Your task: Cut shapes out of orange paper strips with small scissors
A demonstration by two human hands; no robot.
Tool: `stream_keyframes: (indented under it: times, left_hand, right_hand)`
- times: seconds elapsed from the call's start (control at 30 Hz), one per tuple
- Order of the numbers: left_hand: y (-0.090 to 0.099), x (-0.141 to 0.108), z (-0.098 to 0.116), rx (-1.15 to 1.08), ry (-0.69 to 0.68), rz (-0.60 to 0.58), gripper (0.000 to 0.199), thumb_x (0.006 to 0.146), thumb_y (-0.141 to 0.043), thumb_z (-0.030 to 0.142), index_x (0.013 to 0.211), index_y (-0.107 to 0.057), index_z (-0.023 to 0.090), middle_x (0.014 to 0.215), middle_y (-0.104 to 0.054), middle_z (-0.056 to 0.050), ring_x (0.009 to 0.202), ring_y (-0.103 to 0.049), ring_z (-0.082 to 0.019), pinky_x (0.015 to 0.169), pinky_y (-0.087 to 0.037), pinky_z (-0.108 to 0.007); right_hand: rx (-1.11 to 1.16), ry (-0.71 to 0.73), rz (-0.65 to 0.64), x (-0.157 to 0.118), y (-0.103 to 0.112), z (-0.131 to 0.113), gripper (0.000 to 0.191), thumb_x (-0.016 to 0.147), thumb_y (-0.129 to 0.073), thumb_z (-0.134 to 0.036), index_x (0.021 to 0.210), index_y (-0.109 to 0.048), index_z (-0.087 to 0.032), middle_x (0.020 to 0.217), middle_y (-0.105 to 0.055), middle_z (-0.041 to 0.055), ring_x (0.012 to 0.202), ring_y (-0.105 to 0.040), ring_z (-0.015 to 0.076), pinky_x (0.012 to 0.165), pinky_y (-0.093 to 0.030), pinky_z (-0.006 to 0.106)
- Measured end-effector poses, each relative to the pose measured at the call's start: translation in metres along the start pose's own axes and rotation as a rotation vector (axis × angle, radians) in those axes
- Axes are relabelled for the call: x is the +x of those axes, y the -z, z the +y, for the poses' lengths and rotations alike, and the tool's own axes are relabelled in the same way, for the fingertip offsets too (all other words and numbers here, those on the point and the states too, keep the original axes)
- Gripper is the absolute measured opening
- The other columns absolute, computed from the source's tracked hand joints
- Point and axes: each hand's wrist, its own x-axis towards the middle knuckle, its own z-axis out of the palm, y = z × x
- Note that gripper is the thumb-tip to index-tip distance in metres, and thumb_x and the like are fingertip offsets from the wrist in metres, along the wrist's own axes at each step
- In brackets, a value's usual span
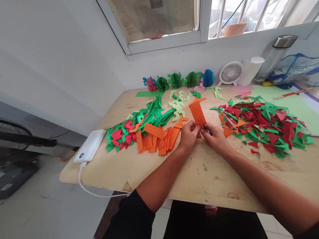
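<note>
My left hand (188, 135) pinches the lower edge of a folded orange paper strip (197, 112) with outlines drawn on it. My right hand (214, 137) is closed around small scissors (206, 129), mostly hidden by the fingers, with the blades at the strip's lower right corner. Left of my hands lies a row of orange paper pieces (163, 141). Behind them are folded green strips (159, 114), and red and green cut shapes (119, 136) lie further left. Pale green cut-outs (177, 108) rest beyond the strip.
A heap of red and green paper scraps (271, 126) covers the table's right side. Honeycomb paper turtles (175, 80) line the wall, beside a white fan (231, 73) and a glass bottle (271, 58). A white power bank (90, 146) with a cable sits at the left edge.
</note>
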Motion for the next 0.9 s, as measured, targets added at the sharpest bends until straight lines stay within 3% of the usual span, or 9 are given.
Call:
stream_keyframes:
  times: [0.6, 0.9]
  left_hand:
    - [0.0008, 0.0007, -0.0039, 0.015, -0.02, -0.007, 0.014, 0.071, -0.06, 0.025, 0.066, -0.051, 0.017, 0.051, -0.047, 0.005, 0.045, -0.042, -0.006, 0.05, -0.036, -0.021]
    - [0.0031, 0.0029, -0.0076, 0.051, -0.038, -0.019, 0.009, 0.073, -0.058, 0.021, 0.067, -0.052, 0.017, 0.05, -0.046, 0.005, 0.045, -0.042, -0.006, 0.051, -0.035, -0.02]
  right_hand:
    - [-0.005, -0.024, 0.005, 0.0008, 0.0007, -0.0038, 0.015, 0.078, -0.05, -0.029, 0.066, -0.051, -0.019, 0.057, -0.047, -0.0038, 0.052, -0.036, 0.0108, 0.051, -0.027, 0.026]
    - [0.027, -0.029, 0.002, -0.0006, 0.0003, -0.0024, 0.013, 0.079, -0.05, -0.026, 0.068, -0.051, -0.019, 0.058, -0.049, -0.0039, 0.053, -0.039, 0.0107, 0.052, -0.029, 0.026]
